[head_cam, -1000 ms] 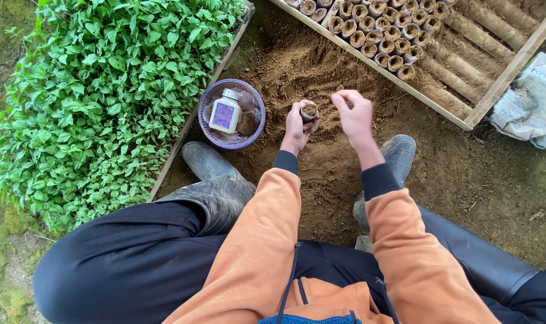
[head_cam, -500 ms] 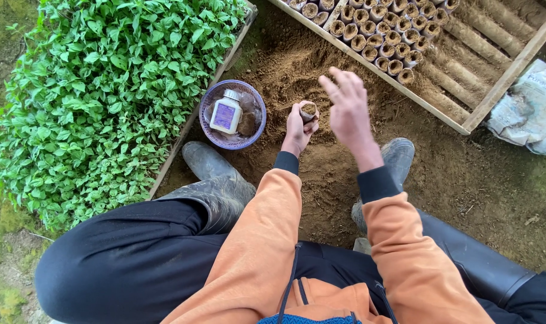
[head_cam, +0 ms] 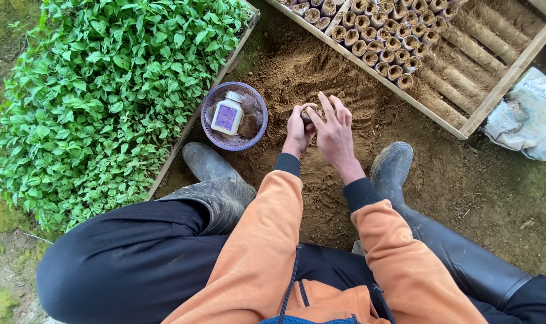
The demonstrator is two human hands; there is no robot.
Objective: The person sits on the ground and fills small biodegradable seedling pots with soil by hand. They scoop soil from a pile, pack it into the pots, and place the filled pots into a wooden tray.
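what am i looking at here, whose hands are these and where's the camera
The camera sits on a person's head and looks down, so the orange sleeves and both hands are the wearer's own. The person crouches in boots over loose soil. The left hand grips a small soil-filled pot; the right hand rests against its top, fingers spread. Beside them is a purple bowl holding a white bottle. A bed of green seedlings lies on the left, and a wooden crate of filled pots at the top.

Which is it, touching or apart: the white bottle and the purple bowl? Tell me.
Touching. The head view shows the white bottle lying inside the purple bowl, resting on its contents, with the bowl's rim around it.
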